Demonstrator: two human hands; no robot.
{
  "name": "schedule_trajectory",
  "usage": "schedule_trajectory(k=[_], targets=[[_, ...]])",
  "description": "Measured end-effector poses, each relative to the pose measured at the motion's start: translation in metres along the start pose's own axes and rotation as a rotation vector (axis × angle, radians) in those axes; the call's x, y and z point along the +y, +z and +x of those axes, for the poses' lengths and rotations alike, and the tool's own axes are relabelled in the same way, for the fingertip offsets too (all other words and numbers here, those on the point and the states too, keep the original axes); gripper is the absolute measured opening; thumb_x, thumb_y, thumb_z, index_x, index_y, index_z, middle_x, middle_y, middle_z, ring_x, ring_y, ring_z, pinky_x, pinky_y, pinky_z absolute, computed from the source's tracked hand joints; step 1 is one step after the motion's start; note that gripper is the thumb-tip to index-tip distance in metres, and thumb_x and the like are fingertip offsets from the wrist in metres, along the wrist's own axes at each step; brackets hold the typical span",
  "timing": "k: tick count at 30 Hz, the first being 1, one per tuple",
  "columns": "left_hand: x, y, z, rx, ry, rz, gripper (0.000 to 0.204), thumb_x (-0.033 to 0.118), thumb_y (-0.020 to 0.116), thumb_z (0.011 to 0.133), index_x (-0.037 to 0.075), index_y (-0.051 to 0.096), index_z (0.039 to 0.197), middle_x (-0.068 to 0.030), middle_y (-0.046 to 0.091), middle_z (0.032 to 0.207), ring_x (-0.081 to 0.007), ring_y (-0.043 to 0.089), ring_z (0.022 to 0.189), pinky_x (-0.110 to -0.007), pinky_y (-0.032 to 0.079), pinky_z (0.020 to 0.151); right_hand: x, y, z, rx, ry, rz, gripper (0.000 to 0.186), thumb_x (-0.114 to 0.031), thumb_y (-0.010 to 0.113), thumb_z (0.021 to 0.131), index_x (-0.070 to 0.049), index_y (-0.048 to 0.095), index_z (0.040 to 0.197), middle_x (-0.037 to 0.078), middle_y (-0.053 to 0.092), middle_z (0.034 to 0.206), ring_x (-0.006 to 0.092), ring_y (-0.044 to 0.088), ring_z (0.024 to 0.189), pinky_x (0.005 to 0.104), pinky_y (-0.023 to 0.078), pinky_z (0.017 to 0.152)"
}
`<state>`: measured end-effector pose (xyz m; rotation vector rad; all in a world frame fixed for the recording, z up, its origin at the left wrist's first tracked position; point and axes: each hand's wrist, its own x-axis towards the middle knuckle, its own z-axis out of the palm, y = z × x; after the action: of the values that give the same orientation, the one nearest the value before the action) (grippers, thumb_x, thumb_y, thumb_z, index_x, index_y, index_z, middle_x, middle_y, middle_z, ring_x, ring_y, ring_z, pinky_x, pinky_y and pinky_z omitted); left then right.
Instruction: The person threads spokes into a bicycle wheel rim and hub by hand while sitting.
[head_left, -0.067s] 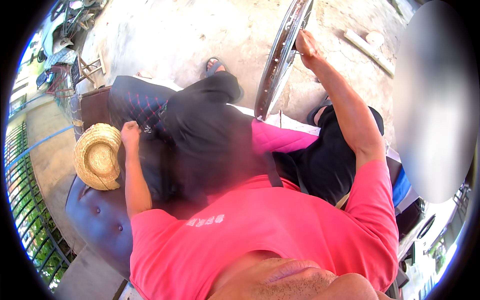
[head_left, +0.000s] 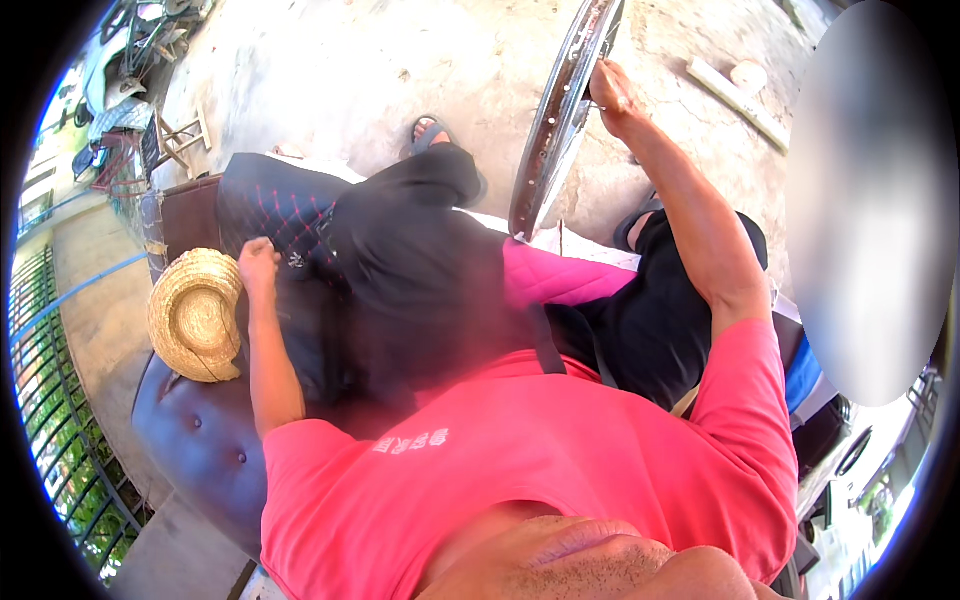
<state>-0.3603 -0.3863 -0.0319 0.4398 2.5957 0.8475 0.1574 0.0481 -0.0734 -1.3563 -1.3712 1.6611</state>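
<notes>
My right hand [head_left: 612,95] grips a shiny metal wheel rim [head_left: 548,135] with a row of small holes. The rim stands tilted, its lower end by the white edge of a pink quilted pad [head_left: 560,270] between my legs. My left hand [head_left: 259,262] has curled fingers and is beside the brim of a straw hat [head_left: 195,310]; whatever it may hold is not visible. Beneath that hand is a dark quilted pad with red stitching [head_left: 270,205], on a dark buttoned leather seat [head_left: 200,440] that I sit on.
Pale concrete ground [head_left: 330,90] lies ahead, with a wooden plank [head_left: 740,105] at the right. A small wooden stool [head_left: 180,140] and jumbled items stand at upper left. A metal railing [head_left: 45,400] runs along the far left; a blurred patch covers the right side.
My left hand has shifted very slightly upward, toward the top of the picture. My right hand and the rim look unmoved.
</notes>
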Motion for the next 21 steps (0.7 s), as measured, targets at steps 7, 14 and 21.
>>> schedule_trajectory(k=[7,14,21], targets=[[0.211,0.1,-0.027,-0.205,0.326,-0.491,0.024,0.007,0.068,0.096,-0.001,0.067,0.118,-0.0079,0.07,0.091,-0.0145,0.064,0.072,-0.027,0.053,0.066,0.002,0.002,0.004,0.008,-0.021,0.06,0.046,-0.039,0.047,0.1,0.002,0.065,0.089,0.006,0.062,0.077,0.0169,0.055,0.075,0.0325,0.044,0.073],[0.41,0.241,-0.137,-0.576,0.857,-0.398,0.022,0.014,0.064,0.095,0.006,0.076,0.112,-0.0057,0.074,0.089,-0.0121,0.067,0.078,-0.026,0.053,0.074,-0.004,0.003,0.003,-0.04,0.08,0.157,0.037,-0.033,0.053,0.099,0.0,0.069,0.099,0.004,0.068,0.085,0.0132,0.06,0.077,0.0292,0.048,0.072],[0.44,0.294,-0.161,-0.653,0.902,-0.408,0.019,0.013,0.072,0.092,-0.002,0.071,0.105,-0.0113,0.073,0.09,-0.0165,0.067,0.081,-0.031,0.055,0.076,-0.009,0.005,-0.005,-0.087,0.114,0.182,0.033,-0.026,0.054,0.098,0.001,0.071,0.106,0.007,0.07,0.094,0.0138,0.062,0.083,0.0294,0.05,0.078]])
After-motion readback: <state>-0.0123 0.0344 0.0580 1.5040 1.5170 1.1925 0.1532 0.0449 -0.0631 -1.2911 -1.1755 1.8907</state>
